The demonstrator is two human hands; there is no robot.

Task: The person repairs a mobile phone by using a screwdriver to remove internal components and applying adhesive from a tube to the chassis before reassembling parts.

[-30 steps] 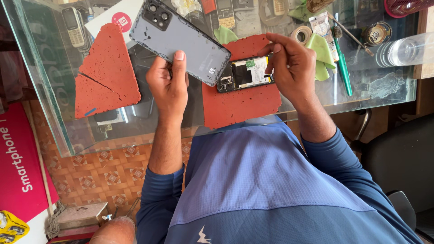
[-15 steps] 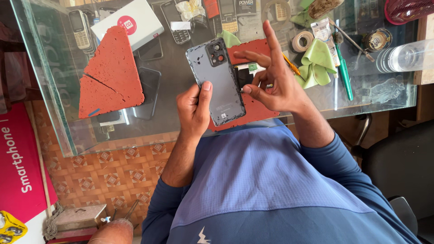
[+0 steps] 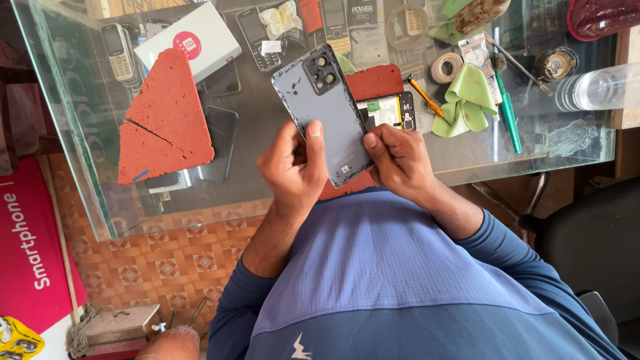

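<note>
Figure: a seated person at a glass-topped desk [image 3: 80, 133], seen from above, with both hands raised over the desk's near edge.

The left hand [image 3: 293, 167] and right hand [image 3: 400, 160] each have a closed grip on the grey-blue plastic phone back cover with its black camera block [image 3: 330, 113]. The left thumb is pressed flat on the panel's lower face; the right-hand fingers pinch its lower right edge. The cover is tilted and held clear of the glass.

Risks, as judged from this pose: the panel is thin and held at one end only, so uneven thumb pressure could flex or crack it. A slip would drop it onto the glass edge or past it to the floor. The opened phone body with exposed battery and board [image 3: 390, 110] lies just beyond the cover on a red rubber work mat [image 3: 373, 80], and a swing of the cover could knock it.

Surroundings: a cracked red triangular pad [image 3: 163, 120] lies toward the left edge, a white box [image 3: 190, 40] at the far left. A green cloth [image 3: 467, 100], a green-handled tool [image 3: 510, 120] and a tape roll [image 3: 445, 67] crowd the right side. What sits under the glass is probably old handsets.
</note>
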